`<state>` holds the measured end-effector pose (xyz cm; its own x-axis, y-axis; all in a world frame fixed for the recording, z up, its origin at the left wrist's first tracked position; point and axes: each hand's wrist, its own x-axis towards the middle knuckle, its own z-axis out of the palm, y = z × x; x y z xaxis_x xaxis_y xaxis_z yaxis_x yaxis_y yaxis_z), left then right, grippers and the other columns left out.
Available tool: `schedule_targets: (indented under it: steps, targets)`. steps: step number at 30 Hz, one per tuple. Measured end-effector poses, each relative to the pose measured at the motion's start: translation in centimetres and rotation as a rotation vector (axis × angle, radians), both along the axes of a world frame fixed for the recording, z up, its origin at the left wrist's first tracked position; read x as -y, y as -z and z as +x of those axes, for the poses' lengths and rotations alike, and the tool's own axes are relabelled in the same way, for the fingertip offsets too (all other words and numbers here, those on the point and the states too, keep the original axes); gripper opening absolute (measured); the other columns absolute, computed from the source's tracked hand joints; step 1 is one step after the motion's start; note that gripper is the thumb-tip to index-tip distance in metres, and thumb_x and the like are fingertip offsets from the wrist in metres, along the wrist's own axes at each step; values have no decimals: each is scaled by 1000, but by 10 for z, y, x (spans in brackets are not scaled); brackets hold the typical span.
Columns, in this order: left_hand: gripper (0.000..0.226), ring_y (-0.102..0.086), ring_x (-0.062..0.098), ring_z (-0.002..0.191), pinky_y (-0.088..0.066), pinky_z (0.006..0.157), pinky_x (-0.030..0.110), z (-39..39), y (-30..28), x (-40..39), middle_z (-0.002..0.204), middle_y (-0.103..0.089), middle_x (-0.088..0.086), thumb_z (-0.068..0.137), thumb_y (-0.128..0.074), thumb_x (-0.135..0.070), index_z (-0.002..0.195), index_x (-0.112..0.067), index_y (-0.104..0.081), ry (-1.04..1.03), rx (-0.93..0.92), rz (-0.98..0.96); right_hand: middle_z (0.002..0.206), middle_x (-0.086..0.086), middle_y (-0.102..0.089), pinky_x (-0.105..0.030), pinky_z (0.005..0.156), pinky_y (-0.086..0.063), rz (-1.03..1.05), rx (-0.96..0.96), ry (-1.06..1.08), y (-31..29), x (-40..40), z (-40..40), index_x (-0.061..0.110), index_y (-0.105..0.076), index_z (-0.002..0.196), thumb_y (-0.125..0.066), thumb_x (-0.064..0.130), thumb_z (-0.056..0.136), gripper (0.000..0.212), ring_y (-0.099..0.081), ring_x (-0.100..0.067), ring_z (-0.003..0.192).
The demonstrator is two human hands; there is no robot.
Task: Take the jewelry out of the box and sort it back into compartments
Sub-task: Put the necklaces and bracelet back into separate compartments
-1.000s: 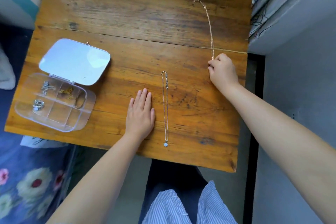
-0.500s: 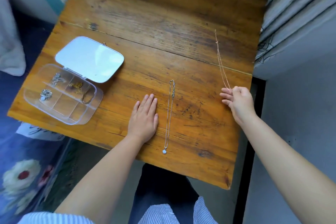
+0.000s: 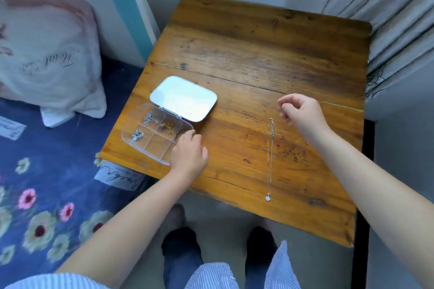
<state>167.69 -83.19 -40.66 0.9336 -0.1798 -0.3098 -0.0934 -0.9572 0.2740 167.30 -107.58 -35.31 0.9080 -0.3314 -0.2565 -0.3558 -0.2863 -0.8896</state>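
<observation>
Clear plastic box (image 3: 150,141), lid open, sits at the wooden table (image 3: 258,58)'s left edge. Your left hand (image 3: 187,155) curls over its right end, hiding that compartment; grip unclear. Silver necklace (image 3: 270,159) lies right of the box. Your right hand (image 3: 303,112), beyond it, is clenched; anything pinched is too faint to tell.

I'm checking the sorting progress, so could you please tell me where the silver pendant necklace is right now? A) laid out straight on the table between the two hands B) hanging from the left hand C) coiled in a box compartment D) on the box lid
A: the silver pendant necklace lies stretched straight on the wooden table, between the left hand at the clear box and the right hand.
</observation>
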Motion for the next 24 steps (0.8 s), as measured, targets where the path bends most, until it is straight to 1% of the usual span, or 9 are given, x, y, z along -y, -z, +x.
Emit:
schedule_targets:
  steps: [3,6,9,11,13,16,20,24]
  targets:
    - [34,-41,27,128,-42,100,40,22,-9,-55,137,-48,13,91,-47,-15,121,-1,-53,-3,42,-54,66,6,-58,-4,47,-44,-11,151,42,-20,-48,11,11,-62,84,-42,-5,83,25,-53,10,46]
    - [33,-43,28,125,-42,97,39,44,-14,-108,133,-51,13,91,-46,-12,121,0,-53,16,43,-78,67,4,-58,-6,47,-46,40,254,105,-37,-105,8,10,-61,82,-42,-9,82,27,-54,7,49]
    - [30,-46,30,119,-44,90,40,64,-16,-152,128,-53,14,91,-46,-12,117,0,-54,23,24,-41,65,2,-60,-8,50,-47,82,289,134,-48,-160,3,7,-62,80,-42,-13,81,28,-54,5,49]
    - [26,-48,32,112,-46,82,40,76,-16,-172,122,-54,17,90,-45,-13,111,2,-52,-14,-23,31,57,6,-63,-10,49,-46,154,304,152,-52,-190,5,7,-62,79,-41,-17,80,32,-53,2,47]
    - [25,-51,35,108,-47,80,41,88,-14,-184,119,-53,20,92,-43,-16,110,2,-48,-42,-97,80,50,13,-65,-10,49,-47,214,302,127,-53,-216,12,10,-62,74,-39,-20,80,38,-54,1,47]
    - [31,-54,38,105,-49,78,41,102,-4,-192,119,-54,21,96,-40,-20,116,3,-43,-10,-179,73,50,15,-67,-10,50,-48,292,297,58,-50,-247,23,16,-62,69,-39,-22,80,46,-56,1,49]
    - [28,-55,39,103,-48,78,42,114,10,-199,117,-56,23,98,-37,-18,115,2,-46,116,-226,55,49,13,-66,-11,51,-49,331,244,-12,-38,-274,37,16,-62,67,-39,-21,80,45,-56,1,49]
    - [26,-55,39,101,-49,76,41,119,19,-203,113,-60,23,97,-38,-13,115,1,-51,156,-234,-13,46,15,-65,-11,50,-48,308,148,-46,-22,-288,44,18,-61,65,-39,-20,80,46,-55,1,47]
